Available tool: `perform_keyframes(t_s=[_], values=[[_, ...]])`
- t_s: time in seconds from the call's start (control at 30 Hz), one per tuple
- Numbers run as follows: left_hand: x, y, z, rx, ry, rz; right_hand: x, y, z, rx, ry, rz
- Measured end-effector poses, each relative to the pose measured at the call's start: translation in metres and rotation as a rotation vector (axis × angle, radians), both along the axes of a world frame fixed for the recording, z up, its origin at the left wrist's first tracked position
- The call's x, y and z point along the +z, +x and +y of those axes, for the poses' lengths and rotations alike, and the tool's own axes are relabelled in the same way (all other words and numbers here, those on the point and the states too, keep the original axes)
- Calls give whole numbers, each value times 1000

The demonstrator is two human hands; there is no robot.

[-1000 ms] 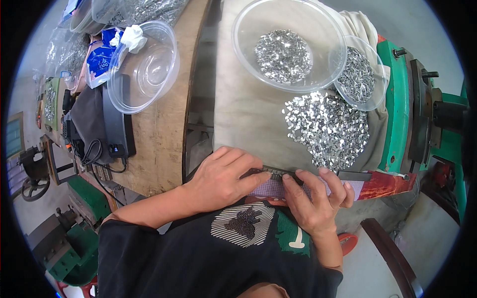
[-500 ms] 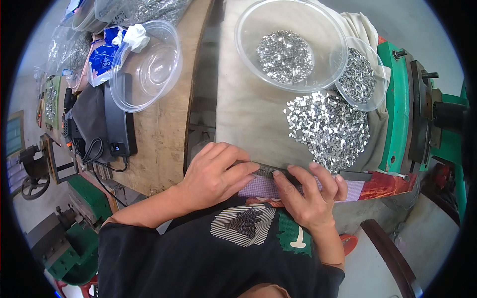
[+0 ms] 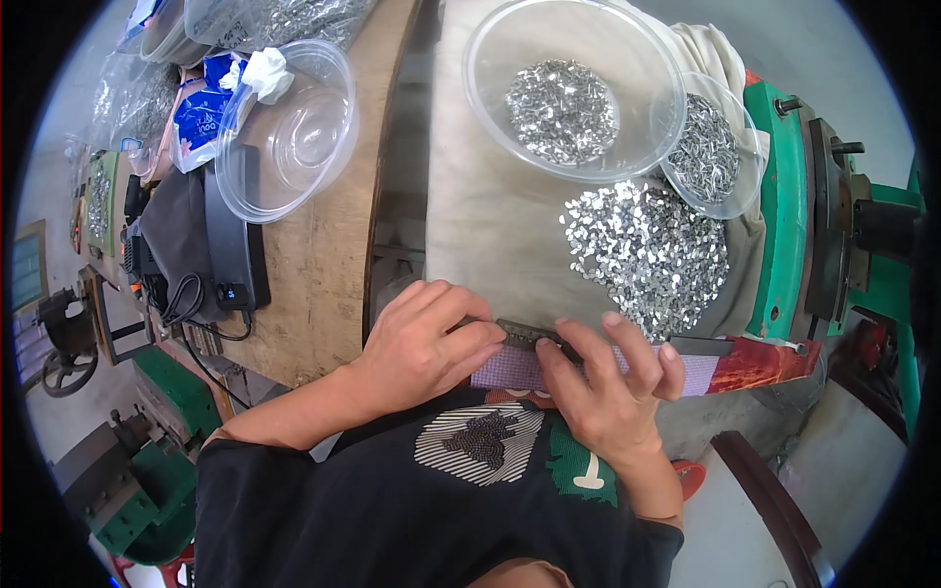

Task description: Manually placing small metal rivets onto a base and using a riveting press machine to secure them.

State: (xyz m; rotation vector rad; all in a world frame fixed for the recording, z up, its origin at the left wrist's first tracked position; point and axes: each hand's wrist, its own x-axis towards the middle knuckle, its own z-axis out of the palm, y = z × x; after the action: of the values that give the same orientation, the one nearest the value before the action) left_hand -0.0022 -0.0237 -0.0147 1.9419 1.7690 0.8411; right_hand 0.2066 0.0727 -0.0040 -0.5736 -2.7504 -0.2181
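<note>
At the near edge of the cloth-covered surface lies a narrow dark metal strip with a row of fine notches. My left hand is closed, its thumb and forefinger pinched together at the strip's left end. My right hand has its thumb on the strip and its forefinger bent over the far side; the other fingers are curled and raised. Any small part under the fingertips is too small to make out. Purple checked cloth shows beneath the strip. Beyond my right hand spreads a pile of small shiny metal pieces.
A large clear bowl and a smaller clear tub hold more metal pieces at the back. The green machine frame bounds the right side. On the left, a wooden table carries a transparent bowl and a black device.
My right forefinger and middle finger have shifted slightly left and away from me along the strip, and more of the strip shows between my hands. The left hand has barely moved.
</note>
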Motion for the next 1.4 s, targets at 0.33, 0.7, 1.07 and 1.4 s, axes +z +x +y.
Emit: perform_keyframes(t_s=[0.33, 0.7, 1.07, 1.4], values=[[-2, 0, 8, -10, -22, -11, -4, 37, 9, -214, -362, 11], [4, 1, 26, -92, -53, 67, 4, 40, 26, -213, -442, 64], [3, -2, 31, -66, -97, -83, 0, 22, 19, -141, -453, 126], [-3, 1, 28, -88, -47, -62, 7, 18, 27, -136, -499, 40]])
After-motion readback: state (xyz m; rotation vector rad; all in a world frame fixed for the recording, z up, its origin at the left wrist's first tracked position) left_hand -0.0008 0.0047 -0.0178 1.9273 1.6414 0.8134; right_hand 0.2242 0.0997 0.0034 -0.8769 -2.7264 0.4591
